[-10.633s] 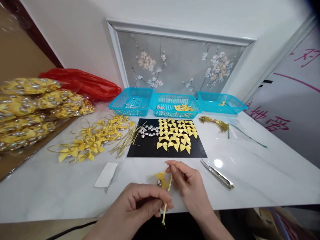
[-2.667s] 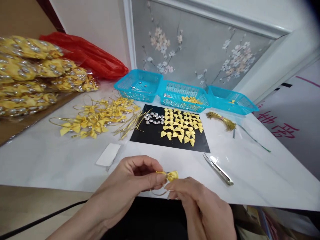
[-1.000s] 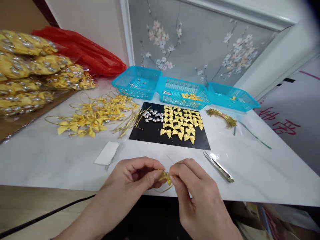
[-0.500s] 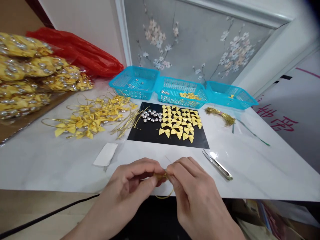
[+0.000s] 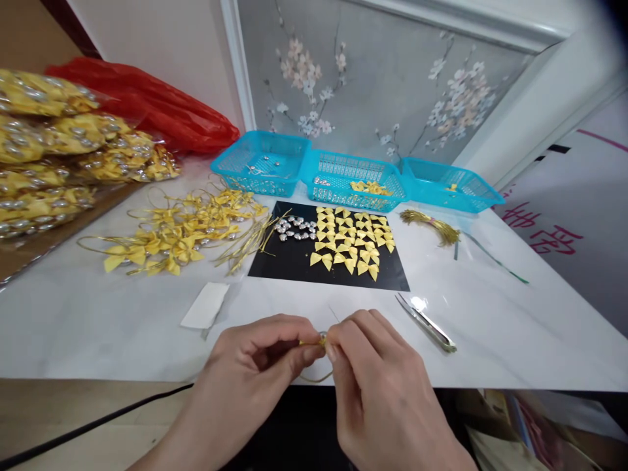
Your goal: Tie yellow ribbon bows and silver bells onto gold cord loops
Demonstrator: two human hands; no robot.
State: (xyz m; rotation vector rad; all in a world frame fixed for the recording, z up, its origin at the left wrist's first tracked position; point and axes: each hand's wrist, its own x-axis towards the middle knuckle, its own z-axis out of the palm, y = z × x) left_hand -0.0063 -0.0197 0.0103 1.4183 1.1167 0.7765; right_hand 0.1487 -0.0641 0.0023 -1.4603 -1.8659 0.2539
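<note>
My left hand is closed in a pinch on a small yellow bow, which is mostly covered by the fingers. Against it, my right hand pinches gold cord with thumb and forefinger, the fingertips of both hands almost touching. A loop of the gold cord hangs below the fingers at the table's front edge. Beyond the hands, a black mat carries rows of yellow bows and a cluster of silver beads. Loose gold cords overlap its left side.
Finished-looking bows with cord loops are heaped on the left. Metal thread snips lie right of my hands, a white paper piece left. Behind stand blue baskets; a tied cord bundle lies right, bagged bows far left.
Both hands stay together in nearly the same place, with the fingertips shifting slightly around the bow. The hanging cord loop has drawn up a little and moved left. The view has shifted slightly.
</note>
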